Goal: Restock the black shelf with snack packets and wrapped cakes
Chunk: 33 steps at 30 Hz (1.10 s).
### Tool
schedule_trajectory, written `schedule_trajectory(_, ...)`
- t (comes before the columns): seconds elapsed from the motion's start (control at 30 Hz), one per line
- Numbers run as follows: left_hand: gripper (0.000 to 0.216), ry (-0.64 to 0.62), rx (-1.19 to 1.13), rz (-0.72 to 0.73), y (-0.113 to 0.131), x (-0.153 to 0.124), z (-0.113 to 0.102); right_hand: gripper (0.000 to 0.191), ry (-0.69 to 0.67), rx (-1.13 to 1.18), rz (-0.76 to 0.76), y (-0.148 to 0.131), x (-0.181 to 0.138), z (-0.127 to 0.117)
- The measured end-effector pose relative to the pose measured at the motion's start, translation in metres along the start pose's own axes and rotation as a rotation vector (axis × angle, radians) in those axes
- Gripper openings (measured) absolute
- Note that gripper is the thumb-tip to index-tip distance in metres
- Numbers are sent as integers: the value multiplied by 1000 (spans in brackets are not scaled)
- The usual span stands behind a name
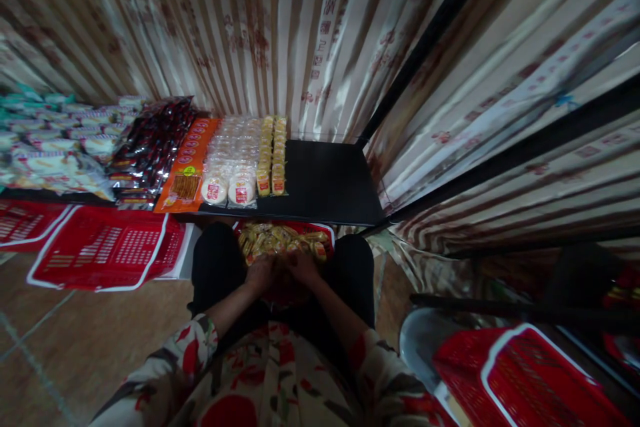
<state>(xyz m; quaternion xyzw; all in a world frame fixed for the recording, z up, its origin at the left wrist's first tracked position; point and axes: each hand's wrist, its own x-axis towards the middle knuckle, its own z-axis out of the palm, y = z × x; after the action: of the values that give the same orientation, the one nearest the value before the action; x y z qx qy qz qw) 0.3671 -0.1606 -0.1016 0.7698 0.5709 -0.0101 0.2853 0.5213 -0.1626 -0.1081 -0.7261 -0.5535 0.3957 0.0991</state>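
I sit with a red basket (327, 232) on my lap, filled with several small yellow wrapped snack packets (280, 239). My left hand (260, 273) and my right hand (303, 267) rest together at the near edge of the basket, fingers curled into the packets. What the fingers hold is too dark to make out. In front of my knees a black shelf (325, 180) carries a neat row of the same yellow packets (274, 153), next to round white wrapped cakes (235, 160).
Further left on the shelf lie orange packs (187, 163), dark red packs (150, 143) and pale bags (55, 147). Red baskets (105, 247) stand on the floor at left, another red basket (520, 373) at right. Striped curtains hang behind.
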Motion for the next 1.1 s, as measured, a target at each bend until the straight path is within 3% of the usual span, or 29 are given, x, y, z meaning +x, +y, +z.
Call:
schedule_trajectory(0.17,12,84,-90,-28,2,-2,-2,13,16,489,26,-4,-2,-3)
schedule_trajectory(0.3,12,260,-77,97,8,-6,-5,20,52,826,57,-13,-6,-10)
schedule_trajectory(0.47,22,498,-98,285,21,-8,-11,27,200,953,-8,-24,-9,-30)
schedule_trajectory(0.63,23,623,-233,424,39,-6,-27,33,142,1087,-70,-33,-9,-64)
schedule_trajectory(0.87,20,647,-289,294,62,11,-50,34,134,1045,-152,-46,-4,-105)
schedule_trajectory(1.1,16,572,-506,261,80,38,-69,43,120,1002,-232,-54,15,-131)
